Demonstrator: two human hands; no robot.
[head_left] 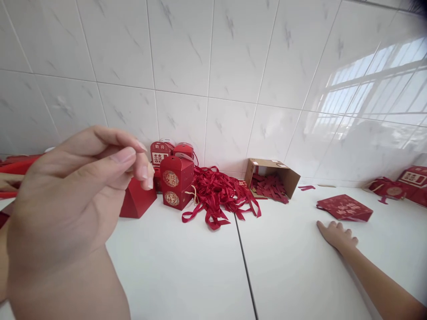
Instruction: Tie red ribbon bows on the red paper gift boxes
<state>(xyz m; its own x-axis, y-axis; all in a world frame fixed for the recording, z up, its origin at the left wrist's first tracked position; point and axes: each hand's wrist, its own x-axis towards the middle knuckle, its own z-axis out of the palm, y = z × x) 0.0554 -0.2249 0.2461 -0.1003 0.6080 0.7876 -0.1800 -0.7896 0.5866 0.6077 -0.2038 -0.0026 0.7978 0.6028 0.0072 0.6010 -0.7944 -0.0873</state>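
My left hand (76, 186) is raised close to the camera at the left. Its fingers are curled and its thumb lies against the index finger, with nothing visible between them. Behind its fingertips stand a plain red box with slanted sides (138, 200) and a red gift box with gold medallions (176, 182). My right hand (338, 236) reaches over the white table at the right, palm down, thumb apart and fingers slightly bent. Just beyond it lies a flat, folded red carton (345, 208) with pale lettering; whether the fingertips touch it I cannot tell.
A heap of red ribbons (220, 193) lies mid-table beside an open cardboard box (292, 180) of dark red strips. More red boxes (415, 178) sit far right. Another person's hand (10, 182) shows at the left edge. A seam (245, 262) divides the table; a tiled wall (233, 62) stands behind.
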